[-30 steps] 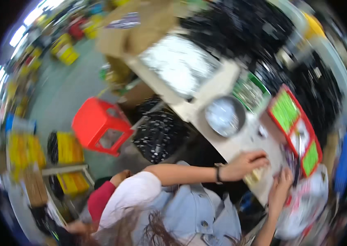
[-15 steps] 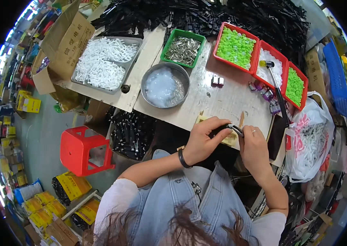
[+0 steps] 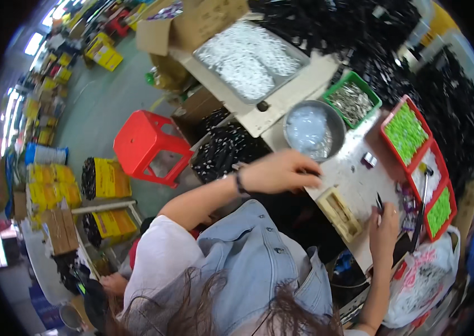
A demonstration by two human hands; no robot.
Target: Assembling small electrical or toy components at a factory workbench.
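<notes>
I see the right hand (image 3: 384, 227) pinched on a small dark piece (image 3: 380, 201), left hand (image 3: 282, 172) half-curled near the metal bowl (image 3: 336, 124), can't tell if it's holding anything.

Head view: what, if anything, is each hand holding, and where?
Right hand: slim dark object, gripped below its protruding tip. Left hand: blurred, can't tell.

Sleeveless light-blue denim garment (image 3: 242, 246), seamed | round dark buttons (image 3: 278, 250) down its front | short white sleeve (image 3: 164, 255), left arm | narrow dark band (image 3: 240, 182), left wrist | long loose hair (image 3: 203, 297)
</notes>
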